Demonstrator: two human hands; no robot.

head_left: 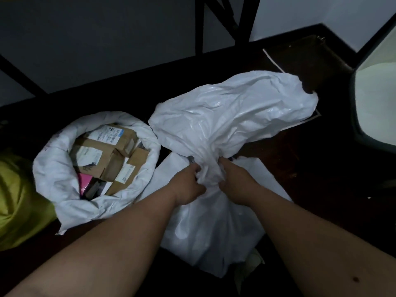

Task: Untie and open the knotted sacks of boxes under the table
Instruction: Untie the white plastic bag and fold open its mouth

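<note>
At six o'clock, left hand (188, 185) and right hand (235, 183) pinch the white sack's (225, 116) knot (209, 171); next, I think, pull it loose.

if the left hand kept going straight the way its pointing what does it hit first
The left hand points up and right into the knot of the tied sack, which it already grips. Beyond that lies the right hand, though depth is hard to judge.
</note>
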